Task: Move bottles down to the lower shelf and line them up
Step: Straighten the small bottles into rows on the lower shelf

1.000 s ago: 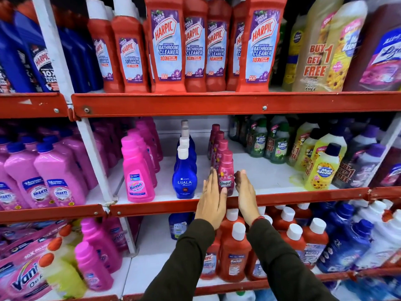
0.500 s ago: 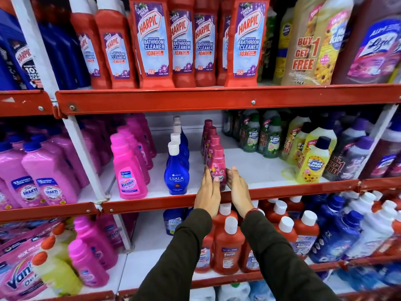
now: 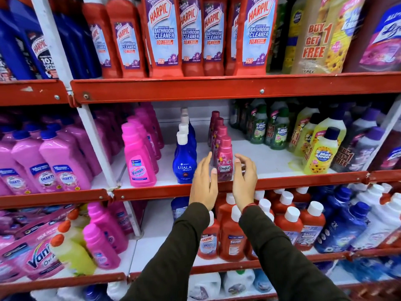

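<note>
Top shelf, 12 o'clock: red Harpic bottles (image 3: 165,38) in a row; blue Harpic bottles (image 3: 41,48) at 10; yellow "Buy 1 Get 1 Free" bottle (image 3: 319,40) at 1. Middle shelf: pink Shakti bottles (image 3: 63,161) at 9, Vanish bottle (image 3: 137,157) just right of the white upright (image 3: 95,131), yellow Max Kleen bottle (image 3: 321,153) at 3. Pink Vanish pouches (image 3: 28,255) at 8.

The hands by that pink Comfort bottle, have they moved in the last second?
Yes. Both the left hand and right hand have opened away from the Comfort bottle, back toward the red shelf rail.
</note>
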Action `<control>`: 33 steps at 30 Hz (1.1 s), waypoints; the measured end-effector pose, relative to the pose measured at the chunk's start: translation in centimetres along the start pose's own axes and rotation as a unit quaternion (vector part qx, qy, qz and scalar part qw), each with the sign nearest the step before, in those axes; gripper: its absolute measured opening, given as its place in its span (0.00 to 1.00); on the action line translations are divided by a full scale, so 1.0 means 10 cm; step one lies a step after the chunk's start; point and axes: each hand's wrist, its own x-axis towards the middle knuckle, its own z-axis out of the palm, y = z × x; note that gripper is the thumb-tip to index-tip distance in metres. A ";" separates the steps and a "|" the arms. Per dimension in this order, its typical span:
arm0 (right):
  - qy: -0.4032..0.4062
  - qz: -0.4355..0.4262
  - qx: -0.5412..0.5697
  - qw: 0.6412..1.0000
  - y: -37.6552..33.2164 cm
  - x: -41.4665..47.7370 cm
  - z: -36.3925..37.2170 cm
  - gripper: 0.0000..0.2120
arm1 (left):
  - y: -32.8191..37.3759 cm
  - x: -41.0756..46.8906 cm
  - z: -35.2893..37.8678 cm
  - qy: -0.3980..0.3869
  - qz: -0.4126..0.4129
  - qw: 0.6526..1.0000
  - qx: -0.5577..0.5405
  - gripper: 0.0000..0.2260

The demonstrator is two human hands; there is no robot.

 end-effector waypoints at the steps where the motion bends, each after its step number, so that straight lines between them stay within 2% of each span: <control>1: 0.003 -0.008 0.002 1.000 0.01 -0.03 0.06 0.11 | -0.03 -0.04 -0.06 0.042 0.029 0.999 0.019 0.22; 3: -0.022 -0.004 0.021 1.000 0.01 -0.09 0.20 0.11 | -0.12 -0.07 -0.16 0.116 0.065 0.991 0.034 0.22; 6: -0.132 0.043 0.083 0.987 -0.07 -0.21 0.44 0.16 | -0.22 -0.05 -0.29 0.186 0.032 0.982 0.004 0.24; 8: -0.200 0.103 0.107 0.969 -0.13 -0.28 0.61 0.21 | -0.27 -0.03 -0.39 0.180 -0.023 0.982 -0.050 0.25; 11: -0.250 0.148 0.127 0.948 -0.12 -0.34 0.79 0.24 | -0.33 0.04 -0.54 0.121 -0.120 0.978 -0.123 0.24; 14: -0.258 0.150 0.131 0.946 -0.10 -0.36 0.84 0.21 | -0.35 0.09 -0.66 0.055 -0.160 0.977 -0.128 0.24; 19: -0.248 0.165 0.152 0.942 -0.13 -0.34 0.85 0.13 | -0.34 0.10 -0.71 0.031 -0.147 0.981 -0.120 0.22; 33: -0.232 0.165 0.109 0.953 -0.15 -0.36 0.88 0.20 | -0.41 0.12 -0.76 -0.004 -0.136 0.982 -0.133 0.25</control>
